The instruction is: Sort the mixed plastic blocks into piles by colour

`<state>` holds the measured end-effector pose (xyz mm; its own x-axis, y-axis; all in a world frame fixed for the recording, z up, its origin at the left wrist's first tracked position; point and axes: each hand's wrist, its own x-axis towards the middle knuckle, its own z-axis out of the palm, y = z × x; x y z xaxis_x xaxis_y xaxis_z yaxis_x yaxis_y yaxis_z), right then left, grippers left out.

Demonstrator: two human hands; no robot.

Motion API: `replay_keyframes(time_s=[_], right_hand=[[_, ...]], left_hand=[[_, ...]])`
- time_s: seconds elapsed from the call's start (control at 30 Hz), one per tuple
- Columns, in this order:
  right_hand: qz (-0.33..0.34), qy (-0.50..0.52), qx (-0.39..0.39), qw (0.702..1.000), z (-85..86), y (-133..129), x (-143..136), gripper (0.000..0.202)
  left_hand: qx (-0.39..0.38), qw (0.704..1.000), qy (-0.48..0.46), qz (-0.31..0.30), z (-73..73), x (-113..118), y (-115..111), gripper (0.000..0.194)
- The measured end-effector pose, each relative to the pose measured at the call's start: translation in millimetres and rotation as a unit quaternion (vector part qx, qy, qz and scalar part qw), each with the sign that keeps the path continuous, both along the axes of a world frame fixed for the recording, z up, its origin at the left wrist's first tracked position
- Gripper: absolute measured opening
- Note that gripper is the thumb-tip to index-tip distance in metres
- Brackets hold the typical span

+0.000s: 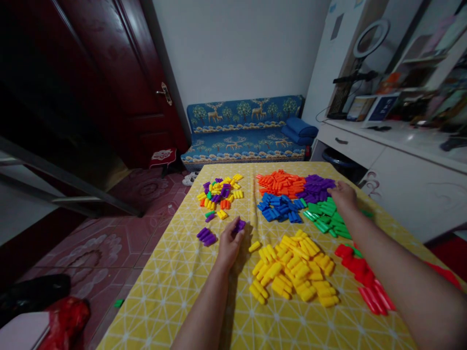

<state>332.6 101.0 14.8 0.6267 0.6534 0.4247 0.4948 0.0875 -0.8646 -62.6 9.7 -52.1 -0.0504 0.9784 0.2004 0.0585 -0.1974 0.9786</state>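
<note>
My left hand (229,241) is closed around a purple plastic building block (239,226) above the middle of the table. To its left lie a few joined purple blocks (206,236), and a single yellow block (254,246) is on its right. My right hand (343,195) reaches to the right edge of the purple block pile (316,188). Its fingertips are drawn together against that edge; what they pinch is hidden. Below that hand spreads a green block pile (326,216), partly covered by my forearm.
A yellow patterned tablecloth (175,291) covers the table. On it are orange (280,183), blue (280,208), yellow (295,267) and red blocks (361,272), plus a mixed heap (221,192). A sofa (241,141) stands beyond; a white cabinet (408,170) is at right.
</note>
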Motion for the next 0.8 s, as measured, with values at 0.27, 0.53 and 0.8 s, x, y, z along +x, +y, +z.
replay_keyframes(time_s=[0.27,0.53,0.8], right_hand=[[0.283,0.048,-0.03,0.957,6.4,-56.4,-135.6,0.038],[0.387,-0.074,-0.099,0.914,-3.4,-114.2,-239.1,0.037],[0.396,0.03,-0.112,0.911,-13.3,-116.0,-220.6,0.017]], left_hand=[[-0.027,0.999,0.021,-0.036,20.5,5.4,-12.3,0.052],[-0.061,0.994,-0.043,-0.074,22.2,4.2,-15.9,0.044],[-0.057,0.993,-0.034,-0.097,23.2,6.5,-17.2,0.037]])
